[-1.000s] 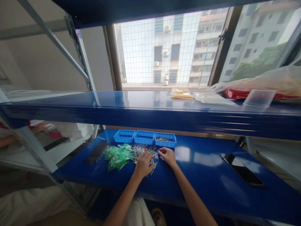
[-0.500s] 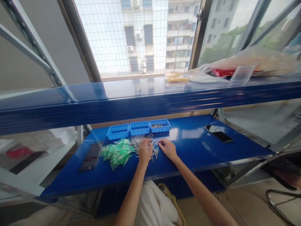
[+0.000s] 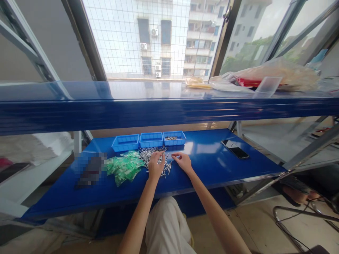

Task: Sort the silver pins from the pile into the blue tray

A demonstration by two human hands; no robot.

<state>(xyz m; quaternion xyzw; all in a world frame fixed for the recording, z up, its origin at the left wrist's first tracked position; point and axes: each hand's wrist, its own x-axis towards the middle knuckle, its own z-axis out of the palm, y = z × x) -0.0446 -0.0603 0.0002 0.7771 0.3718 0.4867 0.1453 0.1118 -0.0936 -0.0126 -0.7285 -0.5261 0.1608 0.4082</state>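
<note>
A pile of thin silvery metal pins [image 3: 144,155], perhaps rivets or screws, lies on the blue table. My left hand [image 3: 156,165] is over the pile's right part, fingers bent and drawn together; anything between them is too small to make out. Just right of the pile, my right hand [image 3: 183,161] pinches what looks like one thin metal pin, its end pointing left toward my left hand. Small green plastic bags [image 3: 124,167] lie heaped against the pile's left side. Behind the pins stand a blue bin [image 3: 173,142] with dark and silvery pins inside and two other blue bins [image 3: 150,144].
A phone [image 3: 238,151] lies on the right of the blue table [image 3: 206,169]. At the left is a dark, blurred-out item [image 3: 92,171]. A raised blue shelf [image 3: 148,113] crosses behind the bins, with plastic bags [image 3: 288,76] on top at right.
The camera view has shifted, so the table and bins appear farther left and slightly higher. Both hands stay by the pile, with the right fingers still pinched and the left still bent.
</note>
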